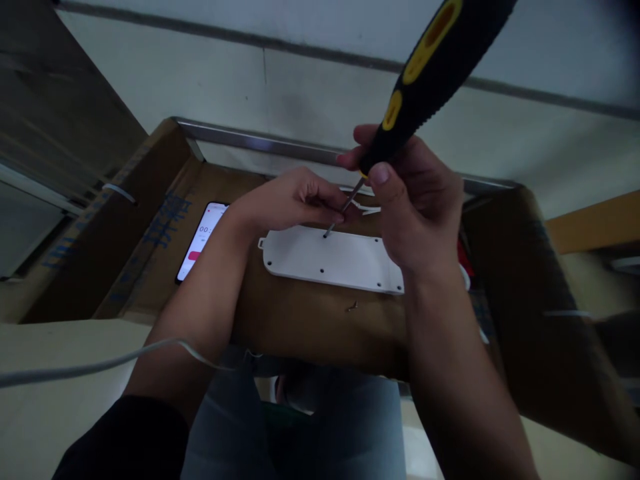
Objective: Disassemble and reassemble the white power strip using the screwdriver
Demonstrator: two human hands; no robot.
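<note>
My right hand (417, 200) is closed around the lower handle of a black and yellow screwdriver (430, 73), which leans up to the right. Its tip sits at a screw hole near the far edge of a white power strip (340, 260), lying with its holed back face up. My left hand (305, 197) pinches near the screwdriver's shaft, just above that hole; whether its fingertips grip the shaft is hard to see. Several dark holes dot the white face. Small screws (353, 307) lie on the cardboard in front of the strip. My right hand covers the strip's right end.
Cardboard (320, 327) lines the work surface, with raised cardboard sides (115, 220) at left and right. A phone (203, 240) with a lit timer screen lies by my left forearm. A pale cable (100, 365) crosses at lower left. Behind runs a metal rail (260, 142) before a tiled wall.
</note>
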